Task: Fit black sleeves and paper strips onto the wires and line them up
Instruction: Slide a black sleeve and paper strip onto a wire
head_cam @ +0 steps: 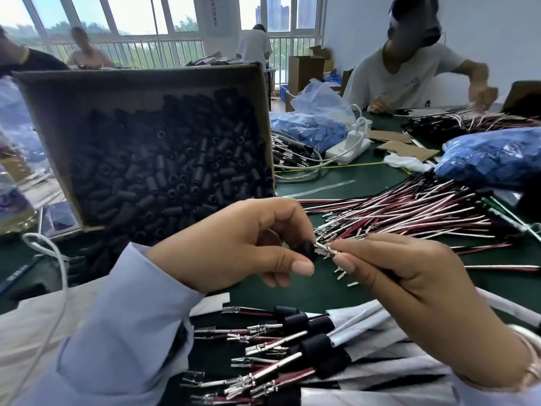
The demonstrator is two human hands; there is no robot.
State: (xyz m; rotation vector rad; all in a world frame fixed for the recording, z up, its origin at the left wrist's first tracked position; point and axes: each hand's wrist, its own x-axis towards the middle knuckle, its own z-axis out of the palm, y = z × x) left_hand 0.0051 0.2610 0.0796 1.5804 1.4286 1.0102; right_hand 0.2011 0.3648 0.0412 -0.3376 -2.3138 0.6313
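My left hand (pixel 243 244) pinches a small black sleeve (pixel 307 251) between thumb and fingers. My right hand (pixel 409 276) pinches the metal-tipped ends of a wire pair (pixel 325 249), and the tips touch the sleeve's opening. A tilted cardboard box (pixel 41 92) full of black sleeves stands behind my left hand. A heap of red and white wires (pixel 409 212) lies to the right. Below my hands, several wires with black sleeves and paper strips (pixel 292 347) lie side by side.
Blue plastic bags (pixel 494 159) of parts, a white power strip (pixel 348 150) and cardboard scraps sit on the green table (pixel 366 171). Another person (pixel 409 63) works across the table at the right. More people sit at the far left by the windows.
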